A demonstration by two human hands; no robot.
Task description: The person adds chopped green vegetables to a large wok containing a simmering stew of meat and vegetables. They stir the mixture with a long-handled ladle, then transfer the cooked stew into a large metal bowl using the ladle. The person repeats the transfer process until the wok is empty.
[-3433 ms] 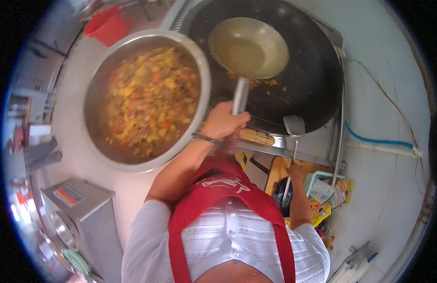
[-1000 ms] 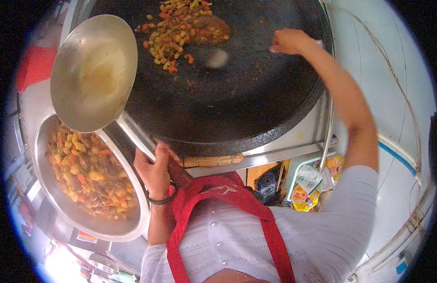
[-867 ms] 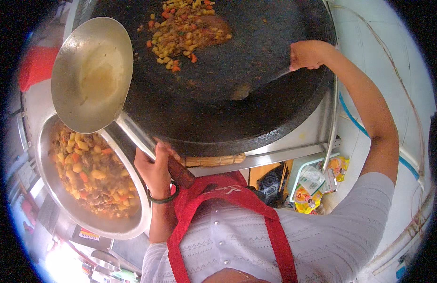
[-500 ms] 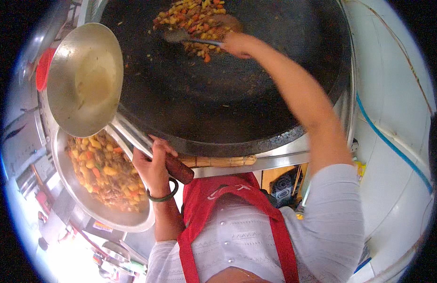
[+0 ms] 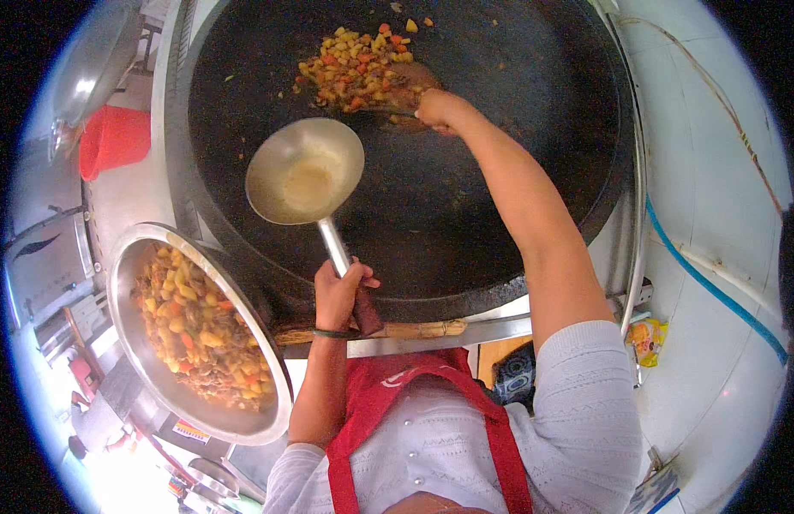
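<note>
My left hand [image 5: 337, 294] is closed around the dark wooden handle [image 5: 365, 310] of a large metal scoop [image 5: 304, 171]. The scoop's round bowl hangs over the near left part of a big black wok [image 5: 388, 193], with a little cloudy liquid in its bottom. Over the wok's far side, my right hand [image 5: 444, 111] grips a spatula [image 5: 388, 110], whose head is mostly hidden at the food's near edge. Diced potato, carrot and brown bits lie there in a heap [image 5: 354, 70]. A brown patch beside the heap, near my right hand, is too blurred to make out.
Left of the wok, a wide metal basin [image 5: 281, 390] holds more of the same food. A red container [image 5: 118, 140] stands farther back. Along the wok's front edge lies a bamboo-like stick [image 5: 422, 330]. A blue hose [image 5: 714, 283] runs along the tiled wall on the right.
The scoop has swung right, from above the basin to over the wok, uncovering more of the basin and red container. My right hand remains at the food heap, with the spatula shifted.
</note>
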